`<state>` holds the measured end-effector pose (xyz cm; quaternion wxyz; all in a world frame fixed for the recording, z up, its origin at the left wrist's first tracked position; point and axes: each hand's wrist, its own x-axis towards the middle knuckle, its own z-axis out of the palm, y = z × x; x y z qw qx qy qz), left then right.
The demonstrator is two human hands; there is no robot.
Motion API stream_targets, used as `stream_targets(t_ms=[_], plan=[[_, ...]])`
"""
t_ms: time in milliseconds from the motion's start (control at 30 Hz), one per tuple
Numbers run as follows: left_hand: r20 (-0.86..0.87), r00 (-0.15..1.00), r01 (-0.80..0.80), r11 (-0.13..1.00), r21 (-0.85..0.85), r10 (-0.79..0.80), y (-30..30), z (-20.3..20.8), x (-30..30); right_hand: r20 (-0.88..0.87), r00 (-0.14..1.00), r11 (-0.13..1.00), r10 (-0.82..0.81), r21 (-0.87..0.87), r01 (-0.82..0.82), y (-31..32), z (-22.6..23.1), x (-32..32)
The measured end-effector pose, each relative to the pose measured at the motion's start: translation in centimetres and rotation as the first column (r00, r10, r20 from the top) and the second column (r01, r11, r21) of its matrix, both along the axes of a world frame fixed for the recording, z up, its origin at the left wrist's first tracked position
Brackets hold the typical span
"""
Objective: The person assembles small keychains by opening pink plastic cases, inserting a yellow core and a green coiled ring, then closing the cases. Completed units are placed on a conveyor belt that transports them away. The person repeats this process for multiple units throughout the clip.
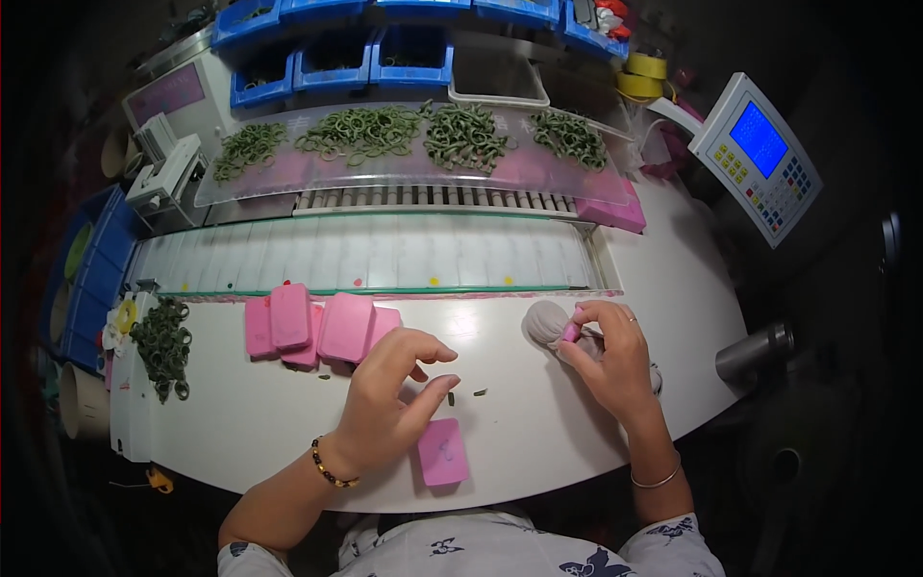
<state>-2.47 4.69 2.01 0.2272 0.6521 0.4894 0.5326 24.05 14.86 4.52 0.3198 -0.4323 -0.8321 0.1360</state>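
My left hand [392, 389] hovers over the white table with thumb and fingers apart, holding nothing visible. Just below its fingertips lies a pink rectangular block [442, 452] with a faint mark on top. Between the thumb and fingers of my right hand [611, 356] is a small pink piece [572, 329], pinched against or right beside a rounded grey lump [547, 321]. Part of that lump is hidden behind the hand. Two small dark green bits [480, 392] lie between my hands. Several more pink blocks [346, 325] are piled beyond my left hand.
Dark green rings [163, 346] are heaped at the left. Farther back, a clear tray [404, 183] bears piles of green rings, below blue bins [413, 58]. A long white panel [385, 255] crosses the table. At right stand a keypad display [760, 159] and a metal cylinder [755, 353].
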Motion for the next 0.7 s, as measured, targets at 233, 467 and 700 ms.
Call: stream_targets(t_ms=[233,467,700], plan=[[0.026,1.000,0.012,0.998,-0.062,-0.010,0.2,-0.1,0.1,0.027,0.998,0.985,0.065,0.161,-0.069,1.8,-1.2,-2.4],[0.043,0.999,0.001,0.992,-0.128,0.004,0.1,-0.2,-0.3,-0.020,0.996,0.994,0.087,0.070,-0.085,1.8,-1.8,-1.6],[0.058,0.998,0.020,0.990,-0.142,-0.012,0.1,-0.4,-0.3,-0.018,0.999,0.989,0.045,-0.138,-0.047,0.8,-0.6,0.4]])
